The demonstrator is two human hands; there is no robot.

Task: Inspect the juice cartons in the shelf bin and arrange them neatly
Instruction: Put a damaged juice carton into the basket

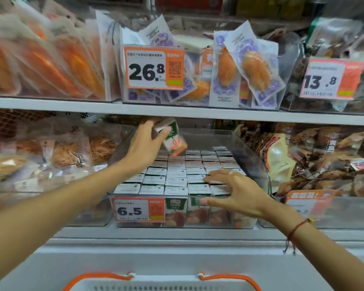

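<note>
A clear plastic shelf bin (259, 162) on the lower shelf holds several small juice cartons (176, 181) packed upright in rows, white tops up. My left hand (144, 145) grips one green and orange juice carton (172, 137), tilted, above the back left rows. My right hand (233, 190) rests with spread fingers on the carton tops at the front right, its thumb against the bin's front wall.
An orange price tag reading 6.5 (138, 209) hangs on the bin's front. Bins of bagged snacks (315, 158) flank it on both sides. The upper shelf (177, 111) hangs low over the bin. A white basket with orange handles (162, 283) sits below.
</note>
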